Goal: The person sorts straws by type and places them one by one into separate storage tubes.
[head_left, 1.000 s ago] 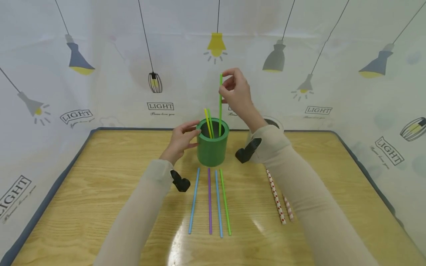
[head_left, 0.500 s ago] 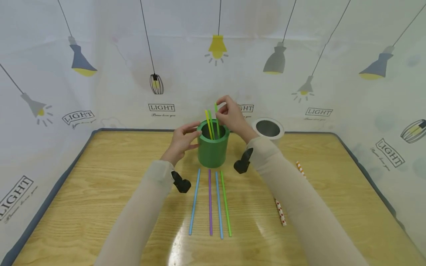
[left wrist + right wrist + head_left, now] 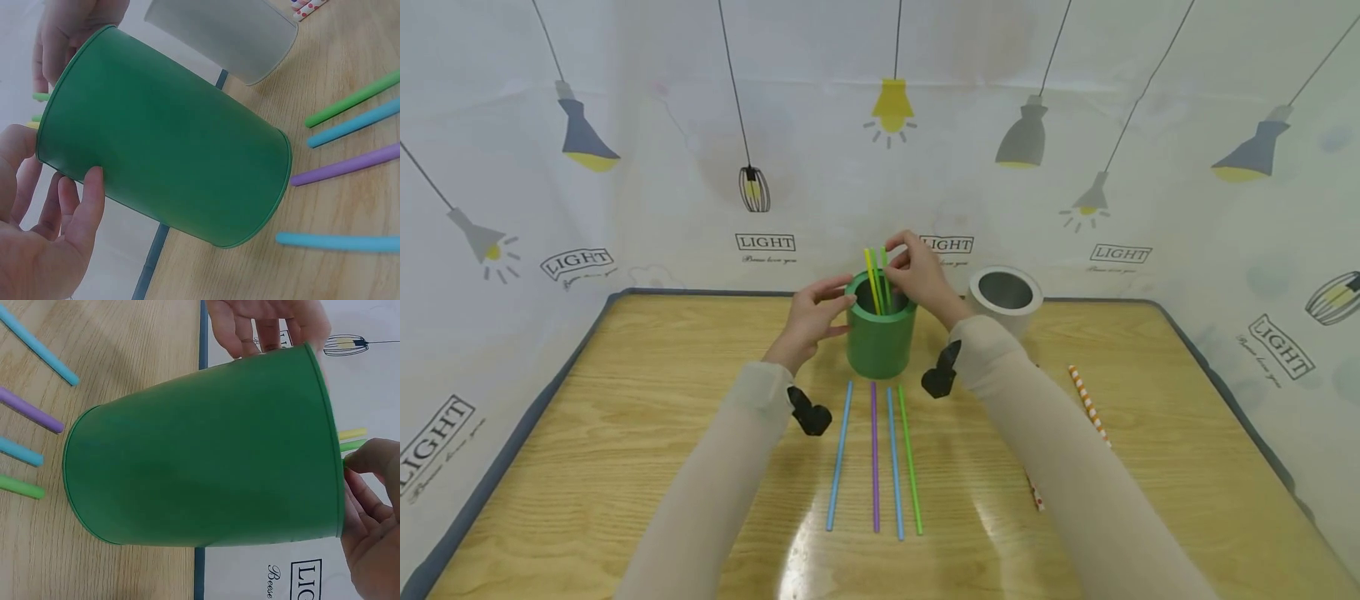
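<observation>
A green cylindrical pot (image 3: 880,346) stands upright toward the back of the table. My left hand (image 3: 811,315) holds it at its left rim, thumb over the edge and fingers against the outside wall. Over the right side of the opening, my right hand (image 3: 921,271) pinches the upper part of a light green straw (image 3: 887,293), whose lower end is inside the pot. A yellow straw (image 3: 871,275) and another green straw lean in the pot beside it. In the right wrist view, the pot wall hides most of the straws.
In front of the pot lie a blue straw (image 3: 839,454), a purple straw (image 3: 875,458), a second blue straw (image 3: 895,462) and a green straw (image 3: 910,462). A white pot (image 3: 1011,319) stands behind the right forearm. An orange-striped straw (image 3: 1088,404) and a red-dotted straw (image 3: 1037,497) are partly hidden by the sleeve.
My right hand has come down from high above the green pot, lowering the light green straw into it. The left hand has stayed at the rim. The white pot has come into fuller view.
</observation>
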{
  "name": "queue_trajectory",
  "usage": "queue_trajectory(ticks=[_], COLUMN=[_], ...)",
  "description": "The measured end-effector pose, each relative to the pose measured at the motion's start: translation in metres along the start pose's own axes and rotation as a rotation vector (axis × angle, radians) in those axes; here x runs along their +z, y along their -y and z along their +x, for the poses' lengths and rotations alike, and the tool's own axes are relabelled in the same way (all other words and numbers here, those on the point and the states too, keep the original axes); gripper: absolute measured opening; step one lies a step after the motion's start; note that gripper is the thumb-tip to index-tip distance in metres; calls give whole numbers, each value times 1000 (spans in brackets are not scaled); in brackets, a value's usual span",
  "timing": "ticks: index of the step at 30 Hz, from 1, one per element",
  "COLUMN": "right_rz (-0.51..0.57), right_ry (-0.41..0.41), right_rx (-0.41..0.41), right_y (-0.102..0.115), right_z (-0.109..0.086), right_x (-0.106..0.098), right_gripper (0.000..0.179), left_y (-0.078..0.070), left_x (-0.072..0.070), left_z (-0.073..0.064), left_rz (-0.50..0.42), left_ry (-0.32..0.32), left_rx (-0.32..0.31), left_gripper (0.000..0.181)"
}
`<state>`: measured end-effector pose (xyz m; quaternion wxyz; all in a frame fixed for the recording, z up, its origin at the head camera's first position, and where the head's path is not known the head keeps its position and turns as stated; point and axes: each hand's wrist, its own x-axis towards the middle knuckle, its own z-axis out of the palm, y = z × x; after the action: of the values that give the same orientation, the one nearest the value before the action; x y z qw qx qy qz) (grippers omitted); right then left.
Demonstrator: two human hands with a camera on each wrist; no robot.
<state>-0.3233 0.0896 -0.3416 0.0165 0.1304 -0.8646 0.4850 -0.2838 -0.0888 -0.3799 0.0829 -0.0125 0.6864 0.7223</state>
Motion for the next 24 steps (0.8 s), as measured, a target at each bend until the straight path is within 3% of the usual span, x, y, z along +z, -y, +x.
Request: queue_trajectory(ticks=[15, 24], right_rz=[-73, 31], right_ry=[-27, 3], right_rx=[20, 36], right_y=[3, 5], right_z=[0, -4], right_x=[6, -5], right_gripper=[32, 36], left_y=[-1, 2], left_x=[1, 0], left_z=[3, 3], left_rz=[-7, -16], left_ry=[-5, -7], left_rx=[-10, -10], left_gripper=[37, 37])
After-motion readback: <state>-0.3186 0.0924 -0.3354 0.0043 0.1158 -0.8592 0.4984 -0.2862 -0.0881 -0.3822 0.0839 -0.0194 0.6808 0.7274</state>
